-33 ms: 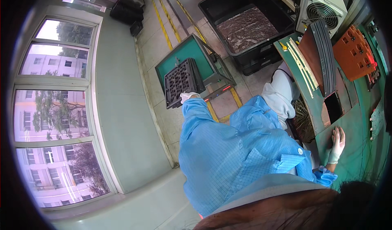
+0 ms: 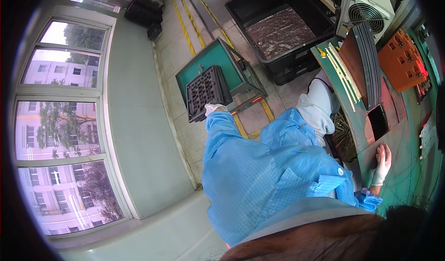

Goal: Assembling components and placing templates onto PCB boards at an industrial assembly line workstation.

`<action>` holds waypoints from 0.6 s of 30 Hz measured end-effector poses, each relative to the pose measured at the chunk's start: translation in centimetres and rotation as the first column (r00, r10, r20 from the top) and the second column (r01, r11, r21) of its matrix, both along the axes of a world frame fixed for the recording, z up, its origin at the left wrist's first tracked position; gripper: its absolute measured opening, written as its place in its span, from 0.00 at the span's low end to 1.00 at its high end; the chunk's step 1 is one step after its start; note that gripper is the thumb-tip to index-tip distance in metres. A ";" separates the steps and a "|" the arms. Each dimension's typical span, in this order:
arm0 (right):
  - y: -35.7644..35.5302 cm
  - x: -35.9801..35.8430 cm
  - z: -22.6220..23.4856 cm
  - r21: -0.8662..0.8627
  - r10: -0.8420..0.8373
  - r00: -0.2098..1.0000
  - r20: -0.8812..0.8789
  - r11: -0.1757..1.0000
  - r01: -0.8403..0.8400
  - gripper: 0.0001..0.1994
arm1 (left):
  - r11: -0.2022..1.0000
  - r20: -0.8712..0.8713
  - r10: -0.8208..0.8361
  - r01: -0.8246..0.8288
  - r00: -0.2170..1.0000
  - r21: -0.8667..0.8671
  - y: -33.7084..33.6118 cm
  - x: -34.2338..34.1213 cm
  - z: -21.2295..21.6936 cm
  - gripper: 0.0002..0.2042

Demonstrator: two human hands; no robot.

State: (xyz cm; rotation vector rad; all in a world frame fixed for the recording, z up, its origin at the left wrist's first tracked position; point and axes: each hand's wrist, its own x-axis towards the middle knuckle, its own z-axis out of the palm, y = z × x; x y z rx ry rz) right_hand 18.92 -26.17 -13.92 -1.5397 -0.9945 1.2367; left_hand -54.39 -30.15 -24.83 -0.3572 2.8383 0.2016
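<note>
My left hand, in a white glove that leaves fingertips hard to make out, is closed at the near edge of a black tray. The tray has rows of square pockets and sits on a cart with a green top, its left end jutting past the cart's side. My right hand lies on a green workbench at the right, its fingers stretched out and holding nothing. Its white glove leaves the fingertips bare. Blue sleeves cover both arms.
Behind the cart stands a large black bin with a silvery sheet inside. On the bench are pale thin strips, upright dark panels, an orange fixture and a white fan unit. A windowed wall runs along the left.
</note>
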 end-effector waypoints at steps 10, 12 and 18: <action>0.3 -2.3 2.1 0.029 0.040 0.999 0.028 0.999 -0.041 0.22 | 0.810 0.223 -0.587 0.557 0.778 0.186 -4.1 -2.9 -0.4 0.32; 1.1 -1.9 1.6 0.053 0.091 0.995 0.033 0.994 -0.092 0.23 | 0.793 0.282 -0.603 0.522 0.746 0.315 -3.3 -3.9 -0.6 0.33; 0.6 -3.0 3.8 0.077 0.058 0.936 0.347 0.993 -0.090 0.22 | 0.239 -0.004 -0.910 0.533 0.414 0.812 10.2 16.0 7.8 0.26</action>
